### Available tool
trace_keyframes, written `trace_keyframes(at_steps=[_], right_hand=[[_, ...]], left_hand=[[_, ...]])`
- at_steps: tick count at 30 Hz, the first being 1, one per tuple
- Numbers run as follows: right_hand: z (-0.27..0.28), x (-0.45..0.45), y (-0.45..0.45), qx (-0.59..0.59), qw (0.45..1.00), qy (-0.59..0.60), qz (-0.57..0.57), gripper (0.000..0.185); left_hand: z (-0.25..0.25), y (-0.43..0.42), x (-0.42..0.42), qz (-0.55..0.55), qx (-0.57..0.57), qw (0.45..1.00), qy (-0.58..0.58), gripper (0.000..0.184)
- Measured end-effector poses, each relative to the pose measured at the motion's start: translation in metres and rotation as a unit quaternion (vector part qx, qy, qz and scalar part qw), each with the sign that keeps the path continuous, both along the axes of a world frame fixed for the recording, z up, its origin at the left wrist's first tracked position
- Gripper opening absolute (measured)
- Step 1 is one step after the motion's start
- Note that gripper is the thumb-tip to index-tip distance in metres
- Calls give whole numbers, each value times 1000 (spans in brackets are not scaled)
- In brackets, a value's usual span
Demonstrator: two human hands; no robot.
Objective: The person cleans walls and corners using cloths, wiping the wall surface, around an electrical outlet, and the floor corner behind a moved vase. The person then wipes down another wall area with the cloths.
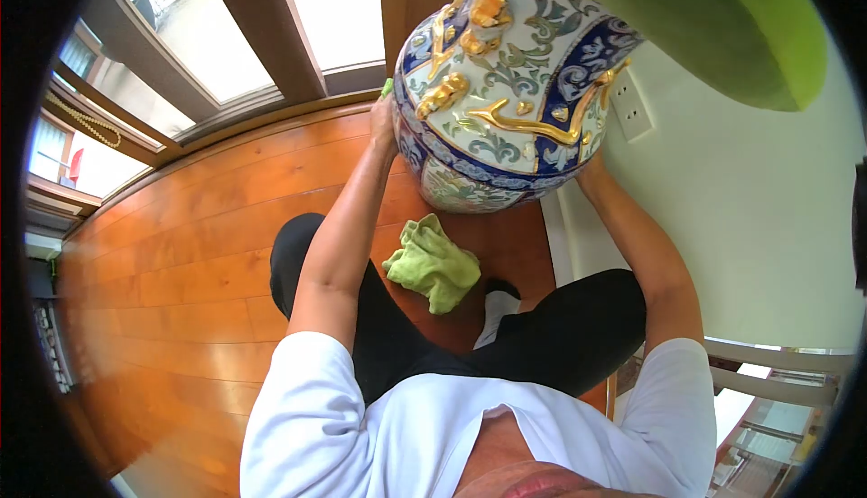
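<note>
A large porcelain vase [515, 110] stands ahead of me, white and dark blue with scroll patterns and raised gold branches and flowers. My left hand [384, 126] is against its left side, with a bit of green cloth [387, 88] showing at the fingers; most of the fingers are out of sight. On the vase's lower right side is my right hand [589, 173], its fingers hidden behind the curve. A crumpled light green cloth [433, 265] lies on the floor between my legs, just in front of the vase.
A large green leaf [713, 24] hangs over the vase at the upper right. The pale wall [750, 218] with a socket [630, 105] is close on the right. Wood-framed glass doors [262, 28] run along the left. Wooden floorboards [181, 272] lie beneath me.
</note>
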State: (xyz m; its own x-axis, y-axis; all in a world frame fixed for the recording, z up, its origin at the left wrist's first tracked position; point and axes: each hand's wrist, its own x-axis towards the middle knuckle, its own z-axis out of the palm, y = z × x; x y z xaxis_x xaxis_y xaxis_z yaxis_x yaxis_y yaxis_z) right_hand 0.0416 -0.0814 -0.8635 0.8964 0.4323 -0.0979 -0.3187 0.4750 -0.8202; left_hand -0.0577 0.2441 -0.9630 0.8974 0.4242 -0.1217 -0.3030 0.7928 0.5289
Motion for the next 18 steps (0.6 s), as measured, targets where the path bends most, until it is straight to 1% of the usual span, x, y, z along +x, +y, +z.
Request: trace_keyframes(at_steps=[1,3,4,6,8,10,11,12,14,15,16,18], right_hand=[[1,-3,3,11,1000,-9,-6,39],[-22,12,-3,-24,996,-82,-14,40],[-35,21,-8,-42,992,-119,-19,41],[-40,26,-10,-60,985,-157,-31,41],[-35,23,-10,-72,983,-163,-35,41],[-26,23,-11,-82,982,-166,-39,41],[-24,23,-12,-86,981,-168,-41,41],[-20,24,-13,-91,980,-171,-43,41],[-15,24,-14,-97,979,-173,-48,42],[-13,24,-14,-101,978,-173,-51,42],[-10,23,-13,-105,978,-174,-52,42],[-9,24,-14,-110,977,-176,-56,42]], left_hand=[[2,1,-1,5,4,1000,-3,21],[-4,2,3,5,-5,1000,-5,16],[-16,2,12,-8,4,1000,-16,22],[-40,7,26,-29,25,999,-36,36],[-42,1,31,-11,55,998,-20,35],[-50,-1,43,-28,35,999,-29,35],[-32,-6,37,-25,29,998,-42,33],[-15,-15,30,12,-20,1000,-17,13],[-15,-18,33,46,12,999,-6,15],[-18,-18,31,54,47,997,22,18],[-20,-19,30,57,33,998,9,20],[-31,-19,35,73,83,993,52,21]])
